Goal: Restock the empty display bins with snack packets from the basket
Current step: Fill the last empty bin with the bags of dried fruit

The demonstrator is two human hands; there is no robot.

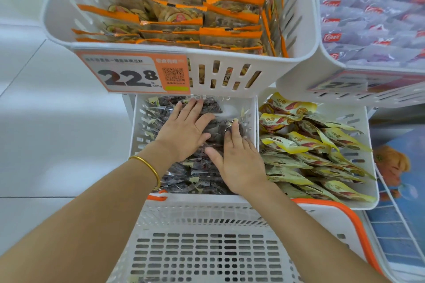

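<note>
Dark clear-wrapped snack packets fill the lower white display bin in the middle of the view. My left hand lies flat on the packets at the back of that bin, fingers spread. My right hand rests on the packets to its right, with fingers straight and fingertips touching a dark packet near the bin's right wall. Below my arms is the white basket with an orange rim, its slotted bottom bare except for a dark scrap at the lower edge.
Just right of the dark packets, a bin holds yellow packets. Above hangs a bin of orange-edged packets with a 22.8 price tag. A bin of pale packets is at upper right. White floor tiles lie left.
</note>
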